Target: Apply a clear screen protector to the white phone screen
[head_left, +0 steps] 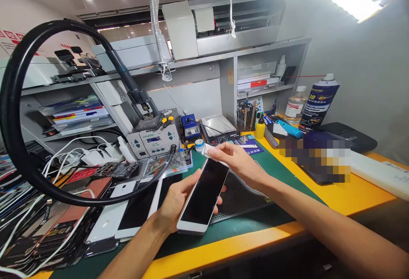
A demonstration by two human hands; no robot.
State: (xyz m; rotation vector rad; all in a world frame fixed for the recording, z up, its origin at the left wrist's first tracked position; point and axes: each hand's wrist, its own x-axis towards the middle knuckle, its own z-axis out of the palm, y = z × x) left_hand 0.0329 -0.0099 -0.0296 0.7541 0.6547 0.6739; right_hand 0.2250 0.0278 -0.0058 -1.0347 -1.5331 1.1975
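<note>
A white-framed smartphone (203,194) with a dark screen is held tilted above the bench. My left hand (179,194) wraps around it, thumb along the left edge and fingertips showing past the right edge. At the phone's top end, my right hand (228,157) pinches a small white wipe (209,150), which looks like tissue or cloth and meets the upper edge of the phone. Below the phone lies a black perforated mat (239,200), partly hidden by the phone and my right forearm.
A green work mat (287,185) covers the yellow bench (332,198). Phones and phone parts (64,223) crowd the left side. A black hose (9,113) loops up from the rework station (153,140). A spray can (319,102) and a clear bottle (294,105) stand at the right.
</note>
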